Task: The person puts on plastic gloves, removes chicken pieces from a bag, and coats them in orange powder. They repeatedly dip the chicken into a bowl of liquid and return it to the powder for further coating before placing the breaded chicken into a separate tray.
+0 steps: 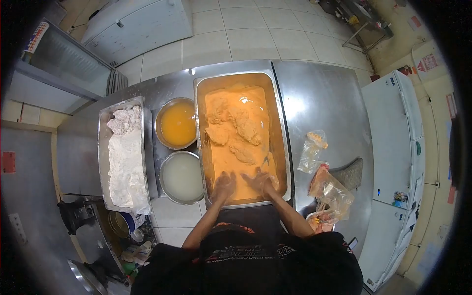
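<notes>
A deep metal tray [200, 147] in front of me holds orange breading powder [223, 160]. Several coated pieces of meat [243, 130] lie in its middle and far part. Down in the powder at the near left of the tray is my left hand [224, 186], its fingers pointing forward and partly buried. My right hand [259, 182] rests in the powder to the right, fingers stretched and apart, thumb toward the left hand. Neither hand shows anything held, and both are short of the coated pieces.
Left of the tray stand a bowl of orange liquid [178, 123], a bowl of cloudy liquid [181, 178] and a long tray of white flour [123, 162]. On the steel table [319, 93] to the right lie plastic bags [337, 196], a grey cloth [349, 173] and a phone [352, 243].
</notes>
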